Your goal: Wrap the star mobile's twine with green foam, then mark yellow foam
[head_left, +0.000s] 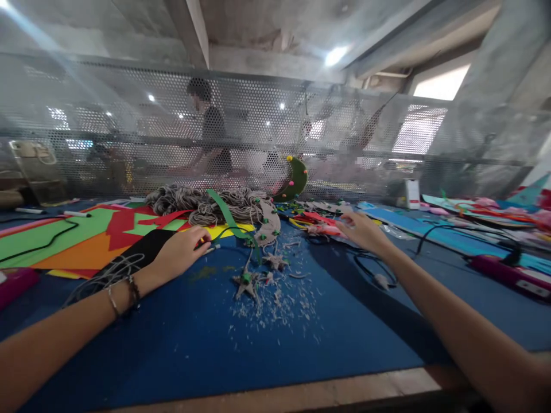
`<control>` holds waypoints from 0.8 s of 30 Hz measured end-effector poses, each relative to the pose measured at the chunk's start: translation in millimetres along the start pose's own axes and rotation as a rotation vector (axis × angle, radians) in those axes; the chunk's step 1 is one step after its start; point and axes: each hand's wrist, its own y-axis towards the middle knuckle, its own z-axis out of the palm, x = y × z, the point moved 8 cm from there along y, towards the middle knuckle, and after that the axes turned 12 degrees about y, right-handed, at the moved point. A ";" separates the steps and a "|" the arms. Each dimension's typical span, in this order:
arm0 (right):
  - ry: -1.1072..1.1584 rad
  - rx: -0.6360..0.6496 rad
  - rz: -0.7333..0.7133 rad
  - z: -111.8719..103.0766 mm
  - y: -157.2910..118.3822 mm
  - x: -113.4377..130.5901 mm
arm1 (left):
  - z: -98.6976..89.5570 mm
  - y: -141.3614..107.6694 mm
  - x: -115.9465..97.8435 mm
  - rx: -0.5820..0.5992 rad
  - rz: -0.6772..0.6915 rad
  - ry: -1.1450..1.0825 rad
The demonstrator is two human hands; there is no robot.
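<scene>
My left hand (pixel 185 250) rests at the left of the blue table with its fingers curled. A small dark and white object (pixel 212 249) shows at its fingertips; its kind is unclear. My right hand (pixel 364 229) reaches forward with fingers apart, over a heap of red and pink pieces (pixel 321 223); any contact is hard to see. Between the hands lies a grey crescent (pixel 268 226) dotted with green bits. Two grey stars hang from it by cords: the nearer star (pixel 245 284) has a green centre, and the other star (pixel 275 262) lies behind it.
Bundles of grey cord (pixel 206 205) lie at the back, with coloured sheets (pixel 77 241) on the left. Grey scraps (pixel 275 304) litter the blue tabletop (pixel 193 355). A purple power strip (pixel 508 275) sits right. Beyond a perforated screen (pixel 142 132) stands a person (pixel 213 129).
</scene>
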 end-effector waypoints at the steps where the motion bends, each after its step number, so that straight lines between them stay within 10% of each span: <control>1: 0.031 -0.001 -0.019 -0.5 -3.1 12.7 | -8.8 0.2 -4.0 -0.034 0.016 -0.008; 5: 0.195 0.126 -0.164 13.4 -21.3 86.3 | -43.8 1.3 -19.9 -0.146 0.050 -0.044; 12: 0.862 0.736 -0.409 67.4 -70.7 219.9 | -72.2 2.5 -15.8 -0.308 -0.025 -0.084; 17: 1.087 0.823 -0.287 90.2 -78.7 227.6 | -66.4 -4.9 2.0 -0.324 -0.118 -0.090; 24: 1.040 0.602 -0.213 59.8 -57.6 195.6 | -70.4 -11.2 -2.0 -0.351 -0.128 -0.038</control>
